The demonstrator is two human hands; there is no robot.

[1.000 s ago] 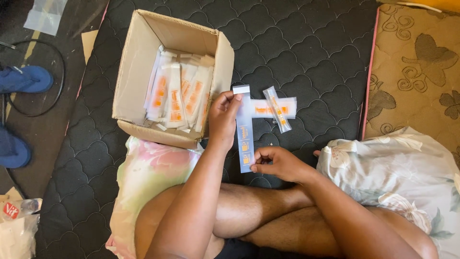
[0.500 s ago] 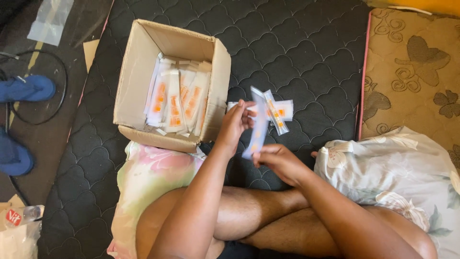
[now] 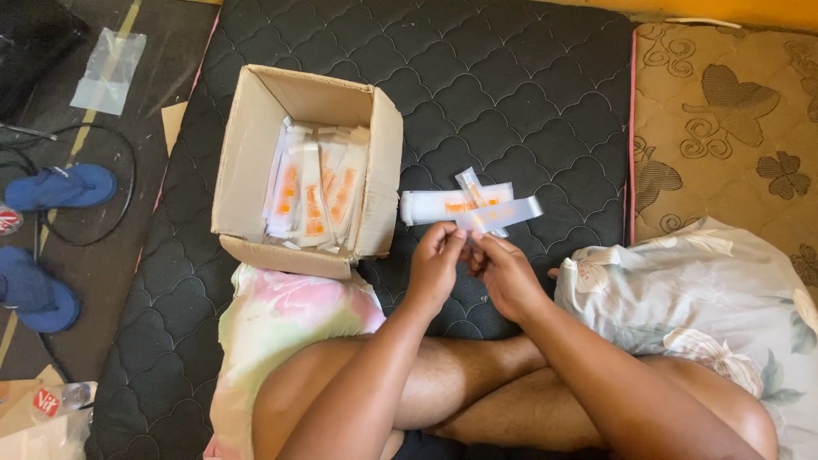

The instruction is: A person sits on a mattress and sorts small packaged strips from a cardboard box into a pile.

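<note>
Held item: clear plastic sachet (image 3: 503, 213) with orange print, raised just above the black quilted mattress (image 3: 511, 94).
Left hand (image 3: 436, 266): fingertips pinched on the sachet's near end.
Right hand (image 3: 509, 274): fingertips pinched on the same end, touching the left.
Loose sachets (image 3: 443, 204): lying on the mattress behind.
Cardboard box (image 3: 247, 162): open, left, holding more sachets.

Packets and an open box on a dark mattress.
A clear, orange-printed sachet (image 3: 498, 215) is held at centre; more sachets (image 3: 311, 192) fill a cardboard box (image 3: 247, 153) at nine o'clock.
</note>
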